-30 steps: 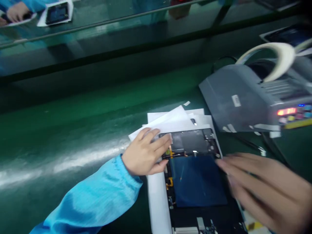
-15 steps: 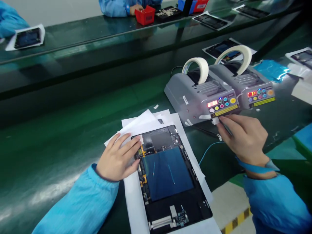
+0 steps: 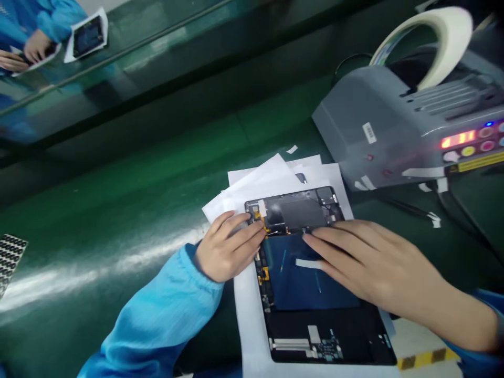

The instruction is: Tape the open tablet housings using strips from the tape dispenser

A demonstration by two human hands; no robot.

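Observation:
An opened tablet [image 3: 315, 304] with a blue battery and bare circuit boards lies on white paper sheets [image 3: 271, 178]. My left hand [image 3: 226, 249] rests flat on the tablet's upper left edge, fingers stretched out. My right hand [image 3: 374, 268] lies over the upper part of the battery, fingers extended and pressing down. A short white tape strip [image 3: 309, 263] is stuck on the battery just below its fingertips.
A grey tape dispenser [image 3: 397, 121] with a white tape roll [image 3: 441, 42] and a lit red display stands at the right. The green belt [image 3: 98, 226] runs left. A black dotted sheet [image 3: 10, 257] lies at the left edge. Another person's hands [image 3: 27, 50] work at the far bench.
My right hand left the dispenser's outlet and came down onto the tablet; a white tape strip now lies on the battery. My left hand stayed on the tablet's corner. The view swung left.

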